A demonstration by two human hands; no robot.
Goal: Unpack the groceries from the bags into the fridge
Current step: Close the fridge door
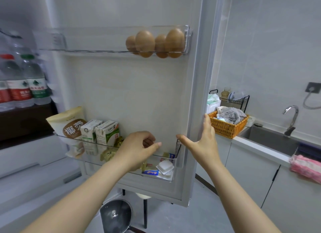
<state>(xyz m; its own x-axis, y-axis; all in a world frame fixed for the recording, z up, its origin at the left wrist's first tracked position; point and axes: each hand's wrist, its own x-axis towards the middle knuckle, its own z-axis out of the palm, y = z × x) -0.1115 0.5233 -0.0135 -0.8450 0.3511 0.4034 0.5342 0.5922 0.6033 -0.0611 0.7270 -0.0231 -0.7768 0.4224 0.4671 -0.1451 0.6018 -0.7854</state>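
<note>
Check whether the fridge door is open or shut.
Open: the door shows its inner side, with eggs and cartons in its bins.

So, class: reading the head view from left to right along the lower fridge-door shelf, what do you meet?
Cream pouch → first green-and-white carton → second green-and-white carton → left hand → white sealed tub.

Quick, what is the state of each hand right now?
Left hand: open, fingers loosely curled, holding nothing.
Right hand: open, straight fingers touching the fridge door edge.
</note>
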